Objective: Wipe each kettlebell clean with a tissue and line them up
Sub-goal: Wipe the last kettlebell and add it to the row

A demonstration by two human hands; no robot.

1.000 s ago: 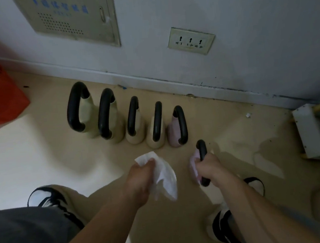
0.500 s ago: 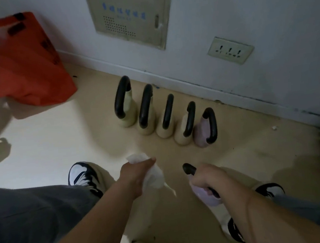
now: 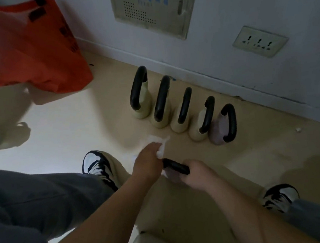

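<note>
Beige floor [image 3: 58, 120], near: right hand [image 3: 195, 173], fingers clenched round the handle of a small pink kettlebell [image 3: 175, 167]; left hand [image 3: 149, 161] pinching a crumpled tissue [image 3: 160, 150] beside that handle; beyond, row of five kettlebells [image 3: 183, 109] along the wall; hazard: the single-handed hold probably slipping under wiping pressure, dropping the weight.

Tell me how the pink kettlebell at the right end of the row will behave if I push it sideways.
Probably heavy for its size: the pink kettlebell is a compact weight, so it should resist a light push. Its tall black handle over a small base suggests it may tip rather than slide.
</note>
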